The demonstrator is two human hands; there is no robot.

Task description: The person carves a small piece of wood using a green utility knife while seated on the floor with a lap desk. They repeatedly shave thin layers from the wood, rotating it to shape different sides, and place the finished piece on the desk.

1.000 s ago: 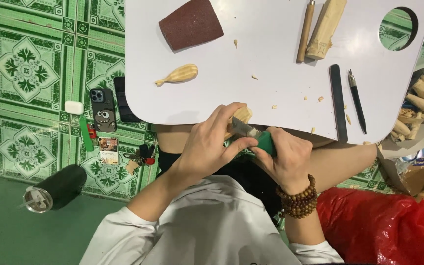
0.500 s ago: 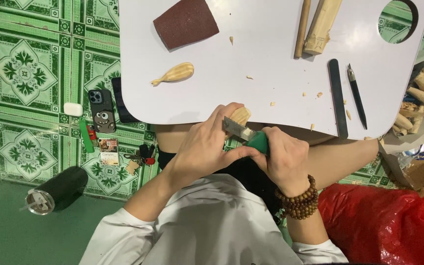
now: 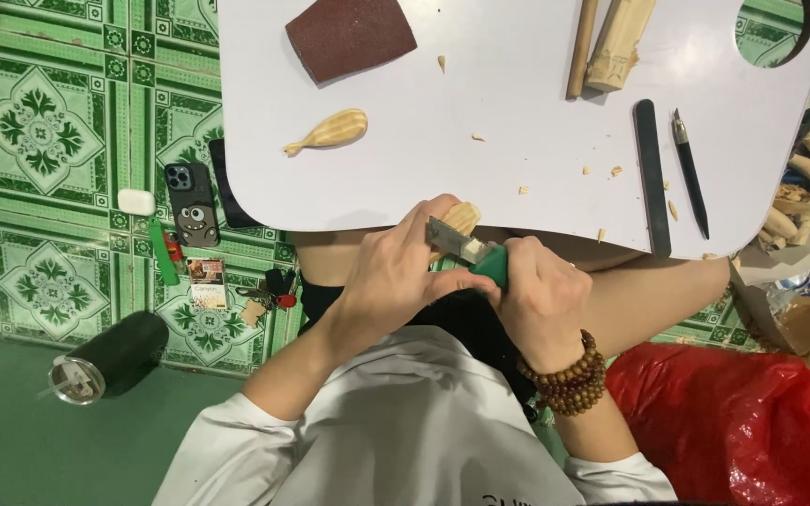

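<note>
Carving at counter (image 3: 517, 141) edge, over lap. Left hand (image 3: 396, 272) closed around pale wood piece (image 3: 458, 220), thumb braced near blade, likely to steady cut. Right hand (image 3: 541, 300) wrapped tight on green knife (image 3: 471, 253), blade laid against wood. Chips (image 3: 602, 171) scattered on counter near work. Finished fish shape (image 3: 330, 131), sandpaper (image 3: 349, 36), file (image 3: 652, 173), pen knife (image 3: 691, 173) parked farther back, within reach. Phone (image 3: 191, 204) on floor.
</note>
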